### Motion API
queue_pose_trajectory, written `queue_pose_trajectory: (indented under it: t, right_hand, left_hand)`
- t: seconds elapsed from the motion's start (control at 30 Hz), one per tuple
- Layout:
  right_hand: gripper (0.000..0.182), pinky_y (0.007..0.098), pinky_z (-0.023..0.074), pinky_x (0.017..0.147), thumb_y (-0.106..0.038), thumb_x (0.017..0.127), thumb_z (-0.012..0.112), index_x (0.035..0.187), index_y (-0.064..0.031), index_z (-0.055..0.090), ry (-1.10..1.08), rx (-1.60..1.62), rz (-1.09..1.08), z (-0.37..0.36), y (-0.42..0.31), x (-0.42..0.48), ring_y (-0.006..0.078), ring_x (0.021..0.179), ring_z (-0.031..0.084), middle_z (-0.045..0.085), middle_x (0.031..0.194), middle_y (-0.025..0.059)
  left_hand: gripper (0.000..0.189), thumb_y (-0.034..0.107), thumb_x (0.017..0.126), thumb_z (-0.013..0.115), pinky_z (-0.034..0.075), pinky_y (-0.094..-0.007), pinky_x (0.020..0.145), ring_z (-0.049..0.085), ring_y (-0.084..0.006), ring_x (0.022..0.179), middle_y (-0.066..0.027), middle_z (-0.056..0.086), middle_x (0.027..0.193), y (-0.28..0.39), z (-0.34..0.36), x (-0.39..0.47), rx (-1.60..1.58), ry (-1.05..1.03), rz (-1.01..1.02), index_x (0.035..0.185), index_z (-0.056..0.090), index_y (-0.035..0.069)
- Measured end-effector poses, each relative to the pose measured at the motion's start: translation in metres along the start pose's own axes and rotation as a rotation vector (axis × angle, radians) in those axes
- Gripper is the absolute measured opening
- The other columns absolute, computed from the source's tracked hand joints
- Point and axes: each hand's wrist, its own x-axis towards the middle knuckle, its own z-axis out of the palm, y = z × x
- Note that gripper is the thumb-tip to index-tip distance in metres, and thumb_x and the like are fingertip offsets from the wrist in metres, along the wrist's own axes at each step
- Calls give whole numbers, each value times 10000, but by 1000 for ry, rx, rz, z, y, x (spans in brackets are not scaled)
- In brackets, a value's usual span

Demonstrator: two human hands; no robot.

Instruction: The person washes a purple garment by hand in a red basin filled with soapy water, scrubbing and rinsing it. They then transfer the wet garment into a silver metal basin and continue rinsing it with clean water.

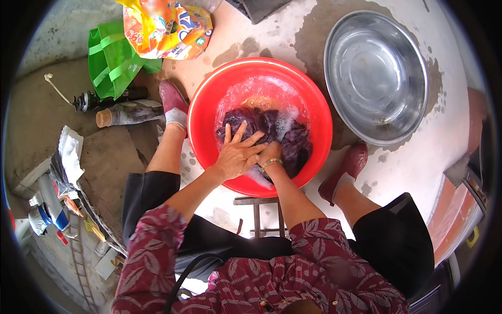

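A round red plastic basin [204, 145] stands on the floor between my feet, holding sudsy water and a wet dark purple cloth [294, 147]. Spread over the left part of the cloth is my left hand [236, 154], fingers apart, its palm side hidden. My right hand [271, 154], with a beaded bracelet [272, 161] at the wrist, reaches into the wet cloth beside it. The right fingers are hidden below the left hand and the cloth, so their grip does not show.
An empty metal basin [372, 70] stands at the upper right on wet floor. A colourful plastic bag [168, 33], a green bag [113, 59] and a bottle-like container [131, 113] lie at the upper left. Part of a wooden stool [257, 216] shows below the red basin.
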Motion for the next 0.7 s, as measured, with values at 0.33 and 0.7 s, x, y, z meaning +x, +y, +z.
queue_pose_trajectory:
  t: [0.33,0.7]
  right_hand:
    - [531,448,493,823,-223,628,753,1041,51,563,-135,-268,324,-15,-40,0,442,896,602,626,880,284]
    - [339,432,487,820,-276,681,708,881,-4,680,0,84,204,5,2,7,372,932,623,656,904,236]
  left_hand:
    - [272,238,871,479,423,-408,912,542,-329,1033,-136,579,1095,-73,26,139,-270,75,11,1117,584,190]
    - [801,-153,624,437,272,-380,1095,331,-366,1305,-214,357,1395,-9,-38,50,-281,159,108,1391,326,51]
